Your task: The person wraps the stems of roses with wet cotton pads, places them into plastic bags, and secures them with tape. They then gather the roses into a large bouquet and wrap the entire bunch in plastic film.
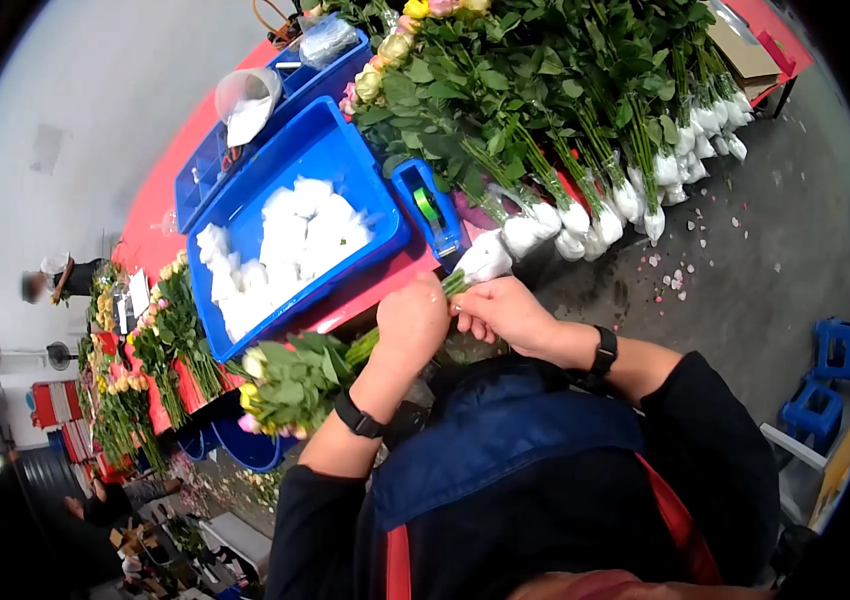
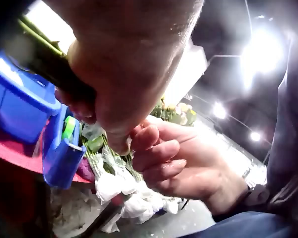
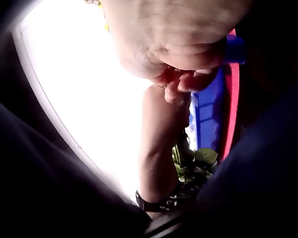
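A bunch of roses with leafy stems (image 1: 310,372) lies under the left forearm, its blooms toward the lower left. My left hand (image 1: 412,318) grips its stems near the cut ends, also seen in the left wrist view (image 2: 124,64). Just beyond, a white wad in clear plastic (image 1: 485,257) covers the stem ends. My right hand (image 1: 510,312) has its fingers curled beside the stems below that wad, thumb and forefinger pinched together; in the left wrist view the right hand (image 2: 176,158) nearly meets the left. What lies between its fingertips is too small to tell.
A blue tray (image 1: 290,135) of white wads (image 1: 310,225) stands on the red table (image 1: 370,290). Beside it is a blue tape dispenser (image 1: 432,212) with green tape. Many wrapped rose bunches (image 1: 545,90) lie beyond. Blue stools (image 1: 813,408) stand at the right.
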A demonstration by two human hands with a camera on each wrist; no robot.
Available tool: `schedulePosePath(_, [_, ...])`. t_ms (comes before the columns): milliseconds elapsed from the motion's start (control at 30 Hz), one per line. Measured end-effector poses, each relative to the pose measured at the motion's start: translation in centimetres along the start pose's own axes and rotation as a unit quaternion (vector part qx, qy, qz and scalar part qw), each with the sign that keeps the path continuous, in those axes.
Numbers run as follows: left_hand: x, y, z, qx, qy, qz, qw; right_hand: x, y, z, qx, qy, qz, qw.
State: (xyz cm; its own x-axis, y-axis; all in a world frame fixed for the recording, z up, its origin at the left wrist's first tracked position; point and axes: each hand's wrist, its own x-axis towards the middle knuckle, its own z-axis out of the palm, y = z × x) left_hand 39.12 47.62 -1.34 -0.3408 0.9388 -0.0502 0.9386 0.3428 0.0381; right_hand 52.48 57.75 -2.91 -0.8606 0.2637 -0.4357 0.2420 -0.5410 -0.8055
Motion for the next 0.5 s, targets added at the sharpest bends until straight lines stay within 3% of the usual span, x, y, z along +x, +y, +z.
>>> schedulePosePath(33, [0.8,0.3,0.1,0.000,-0.001,0.018,1.000,-0.3,-0.1,-0.7,0.059,-0.002,0.004,0.998])
schedulePosePath(67, [1.8,0.8,0.0,-0.001,-0.001,0.035,0.999,-0.8,-0.5,-1.4,0.073,-0.019,-0.053,0.996])
schedulePosePath(100, [2.6,1.3,-0.3,-0.002,-0.001,0.051,0.999,-2.1,-2.1,-1.9,0.003,0.021,-0.130,0.991])
schedulePosePath(133, [3.2,2.3,-1.0,-0.025,-0.008,0.092,0.995,-2.7,-3.3,-3.0,-0.267,0.115,-0.316,0.903])
schedulePosePath(167, [4.0,3.3,-1.3,-0.004,-0.002,0.143,0.990,-3.1,-4.0,-4.1,-0.503,0.195,-0.464,0.703])
schedulePosePath(233, [6.1,5.1,-1.1,0.041,-0.010,0.220,0.975,-4.2,-4.4,-5.4,-0.629,0.171,-0.394,0.648])
schedulePosePath(267, [7.2,6.2,-0.8,0.030,-0.006,0.253,0.967,-3.8,-4.1,-6.5,-0.615,0.112,-0.271,0.732])
schedulePosePath(300, [8.6,7.3,-0.5,0.018,-0.001,0.285,0.958,-2.6,-2.6,-8.7,-0.592,0.140,-0.248,0.754])
schedulePosePath(367, [11.5,9.1,-3.1,0.118,0.000,0.347,0.931,-2.4,-3.3,-9.8,-0.495,0.240,-0.318,0.772])
schedulePosePath(433, [14.0,9.3,-4.2,0.057,0.226,0.368,0.900,-1.3,-3.3,-11.8,-0.511,0.332,-0.351,0.711])
schedulePosePath(500, [13.8,9.2,-6.6,-0.010,0.295,0.341,0.893,-0.2,-3.0,-13.8,-0.519,0.385,-0.298,0.703])
